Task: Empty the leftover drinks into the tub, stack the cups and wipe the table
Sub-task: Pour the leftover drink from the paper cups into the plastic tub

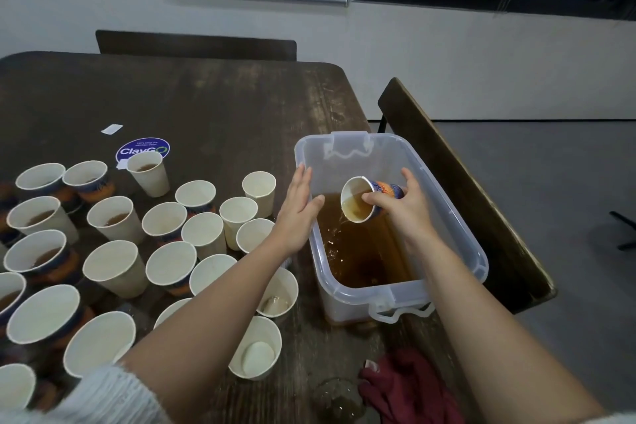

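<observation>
The cup [364, 201] is tipped mouth-down over the tub [478, 251] in the right hand [409, 206], fingers wrapped round its wall — so the brown drink runs into the pool below, not onto the worktop [213, 107]. The left hand [299, 203] lies flat and empty against the tub's near rim, probably steadying it. Many cups [117, 265] wait at left; several are cut off — contents unclear. A red cloth [409, 385] lies nearby.
</observation>
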### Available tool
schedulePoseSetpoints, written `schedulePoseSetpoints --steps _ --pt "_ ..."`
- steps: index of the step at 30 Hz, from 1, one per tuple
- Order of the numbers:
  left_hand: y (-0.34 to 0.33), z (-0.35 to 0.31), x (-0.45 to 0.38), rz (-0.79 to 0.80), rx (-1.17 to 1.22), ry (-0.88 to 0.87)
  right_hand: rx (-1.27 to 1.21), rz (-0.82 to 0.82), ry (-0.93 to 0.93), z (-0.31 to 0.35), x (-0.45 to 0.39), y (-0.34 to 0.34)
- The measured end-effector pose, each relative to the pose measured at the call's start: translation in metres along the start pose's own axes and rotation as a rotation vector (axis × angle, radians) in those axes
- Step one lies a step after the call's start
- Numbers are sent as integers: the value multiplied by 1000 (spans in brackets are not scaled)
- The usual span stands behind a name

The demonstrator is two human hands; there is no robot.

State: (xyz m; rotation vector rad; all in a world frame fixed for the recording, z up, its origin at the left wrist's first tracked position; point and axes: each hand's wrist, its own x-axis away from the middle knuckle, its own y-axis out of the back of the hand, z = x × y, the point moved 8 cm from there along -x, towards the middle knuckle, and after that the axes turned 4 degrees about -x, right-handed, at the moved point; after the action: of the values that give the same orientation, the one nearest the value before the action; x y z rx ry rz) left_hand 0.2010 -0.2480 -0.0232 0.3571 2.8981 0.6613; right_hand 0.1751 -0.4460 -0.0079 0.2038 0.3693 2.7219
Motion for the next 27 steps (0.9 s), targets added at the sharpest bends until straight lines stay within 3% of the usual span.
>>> schedulePoseSetpoints --steps 27 --pt "0 1 -1 -1 -11 -9 96 -91 78 9 4 6"
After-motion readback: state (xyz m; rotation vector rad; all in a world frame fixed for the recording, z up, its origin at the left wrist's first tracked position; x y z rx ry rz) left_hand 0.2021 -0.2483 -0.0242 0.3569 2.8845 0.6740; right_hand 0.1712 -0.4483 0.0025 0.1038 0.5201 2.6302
